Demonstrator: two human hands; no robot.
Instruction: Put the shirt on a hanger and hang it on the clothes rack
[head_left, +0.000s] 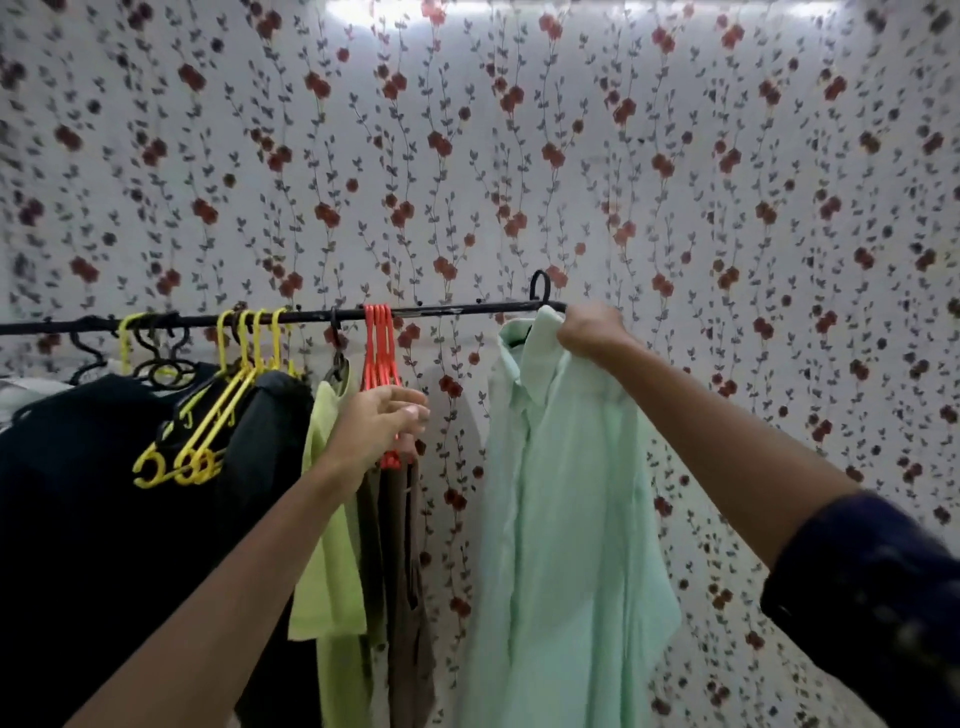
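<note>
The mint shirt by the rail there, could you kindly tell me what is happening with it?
A person is hanging a mint green shirt on the black rail. The right hand grips its collar; the black hanger hook stands at the rail, seemingly not yet settled over it. The left hand is at the empty red hangers.

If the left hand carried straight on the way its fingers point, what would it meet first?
Most likely the bunch of red hangers on the rail. The left hand, fingers loosely extended up and to the right, already overlaps their lower ends; depth is unclear, so contact cannot be confirmed. Beyond them is only the floral wall.
</note>
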